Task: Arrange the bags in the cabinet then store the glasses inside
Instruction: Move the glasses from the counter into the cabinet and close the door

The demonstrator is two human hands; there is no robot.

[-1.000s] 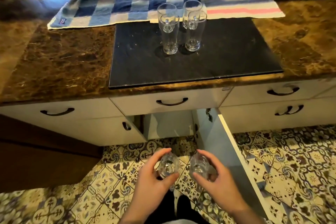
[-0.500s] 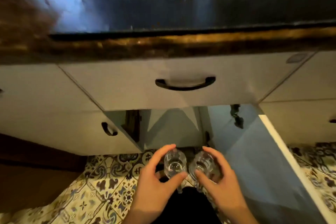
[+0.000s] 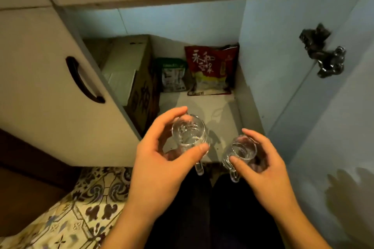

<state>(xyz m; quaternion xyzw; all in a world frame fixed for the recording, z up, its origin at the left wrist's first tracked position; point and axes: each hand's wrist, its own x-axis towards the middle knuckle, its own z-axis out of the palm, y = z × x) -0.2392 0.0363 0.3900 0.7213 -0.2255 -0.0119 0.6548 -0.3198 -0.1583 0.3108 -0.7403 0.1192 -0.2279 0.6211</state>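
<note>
Left hand (image 3: 162,159) grips one glass (image 3: 189,134), right hand (image 3: 261,166) another glass (image 3: 241,150), both over the cabinet floor (image 3: 202,105), bags (image 3: 210,70) at the far wall.

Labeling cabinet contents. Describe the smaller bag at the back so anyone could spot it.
Look into the open cabinet, to the back of its white floor. Between the cardboard box on the left and the large red bag on the right stands the green bag: the shorter one, green-topped with a white printed panel.

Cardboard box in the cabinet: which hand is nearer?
Left. The left hand, holding a glass mug, is just right of the cardboard box; the right hand with its mug is further right.
</note>
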